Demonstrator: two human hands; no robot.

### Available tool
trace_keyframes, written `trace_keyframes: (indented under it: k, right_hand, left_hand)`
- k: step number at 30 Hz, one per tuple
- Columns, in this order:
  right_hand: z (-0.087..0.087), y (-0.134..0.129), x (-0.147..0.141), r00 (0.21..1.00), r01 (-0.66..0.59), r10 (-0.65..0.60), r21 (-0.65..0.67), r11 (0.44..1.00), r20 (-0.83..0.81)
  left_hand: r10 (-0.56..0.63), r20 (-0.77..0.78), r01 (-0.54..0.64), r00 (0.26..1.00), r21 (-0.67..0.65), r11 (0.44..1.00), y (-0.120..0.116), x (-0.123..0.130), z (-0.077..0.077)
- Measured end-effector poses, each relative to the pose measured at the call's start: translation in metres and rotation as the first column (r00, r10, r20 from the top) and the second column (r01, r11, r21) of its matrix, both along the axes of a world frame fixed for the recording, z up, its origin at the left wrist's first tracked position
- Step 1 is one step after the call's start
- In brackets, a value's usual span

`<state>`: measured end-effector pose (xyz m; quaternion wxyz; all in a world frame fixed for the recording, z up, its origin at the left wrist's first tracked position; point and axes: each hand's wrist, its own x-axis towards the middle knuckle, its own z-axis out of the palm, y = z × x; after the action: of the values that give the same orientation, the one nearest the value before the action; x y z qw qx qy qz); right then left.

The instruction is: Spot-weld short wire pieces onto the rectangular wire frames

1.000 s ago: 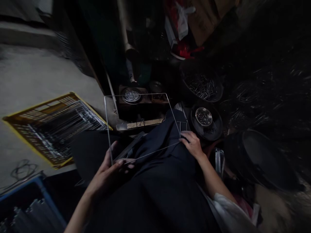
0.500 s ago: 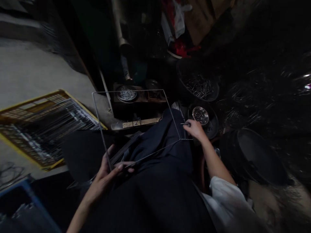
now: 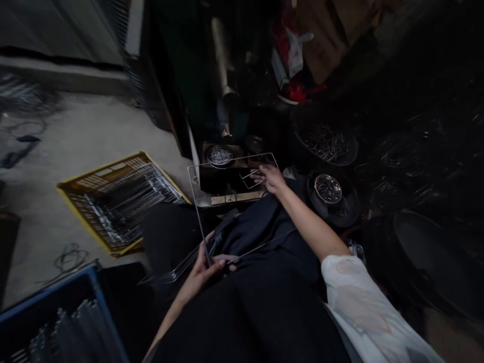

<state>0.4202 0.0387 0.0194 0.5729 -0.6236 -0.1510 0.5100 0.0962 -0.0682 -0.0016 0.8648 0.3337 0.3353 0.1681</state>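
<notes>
My left hand (image 3: 206, 268) grips the near side of a thin rectangular wire frame (image 3: 231, 159) over my dark-clothed lap, along with a bundle of straight metal rods (image 3: 189, 264). My right hand (image 3: 271, 179) reaches to the frame's far side. Its fingertips pinch a small bent wire piece (image 3: 249, 178), which lies just inside the frame's far corner. Both hands hold the frame nearly flat, and its far part extends over a low wooden bench (image 3: 232, 199).
A steel dish of small metal parts (image 3: 219, 155) sits beyond the frame. Black tubs of nails or wire pieces (image 3: 330, 146) stand to the right, with a steel bowl (image 3: 327, 189) in another. A yellow crate of wire frames (image 3: 121, 201) and a blue crate of rods (image 3: 56, 322) lie left on concrete.
My right hand has moved left and forward along the frame with the bent wire, and my arm now stretches farther out. The frame and my left hand have shifted slightly right with the view.
</notes>
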Motion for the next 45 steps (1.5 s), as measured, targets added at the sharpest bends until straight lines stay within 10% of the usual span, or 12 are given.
trace_keyframes:
  k: [5,16,37,45]
  right_hand:
    - [-0.037,0.052,-0.037,0.962,0.189,-0.182,0.018,0.982,-0.202]
    - [-0.04,0.075,-0.046,0.945,0.304,-0.285,0.111,0.946,-0.161]
    - [-0.008,0.093,-0.034,0.901,0.426,-0.43,0.311,0.85,-0.061]
    - [-0.002,0.099,-0.033,0.902,0.415,-0.429,0.344,0.842,-0.038]
  left_hand:
    - [0.042,0.013,-0.042,0.999,0.021,0.999,-0.002,-0.003,-0.008]
    - [0.033,0.09,-0.033,0.995,-0.003,0.999,0.004,-0.004,-0.017]
    - [-0.122,0.098,0.102,0.988,0.183,0.978,0.014,0.022,-0.04]
    - [-0.152,0.248,0.133,0.957,0.092,0.987,0.021,0.024,-0.023]
